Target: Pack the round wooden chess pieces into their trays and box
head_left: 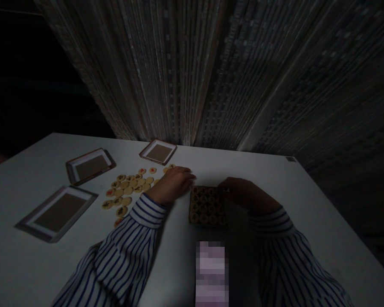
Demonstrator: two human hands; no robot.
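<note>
Grip unreadable in the dimness; left hand (pixel 174 181) and right hand (pixel 240 192) curl palm-down beside the tray (pixel 208 209).

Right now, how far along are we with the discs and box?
Done: the wooden box looks filled with rows of discs. In hand: the left hand rests at its far-left corner, the right hand at its far-right corner. Left out: a cluster of loose discs lies on the table, beside three flat trays.

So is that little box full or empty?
Full, or nearly: rows of round pieces cover the box. The right hand hides one far corner.
</note>
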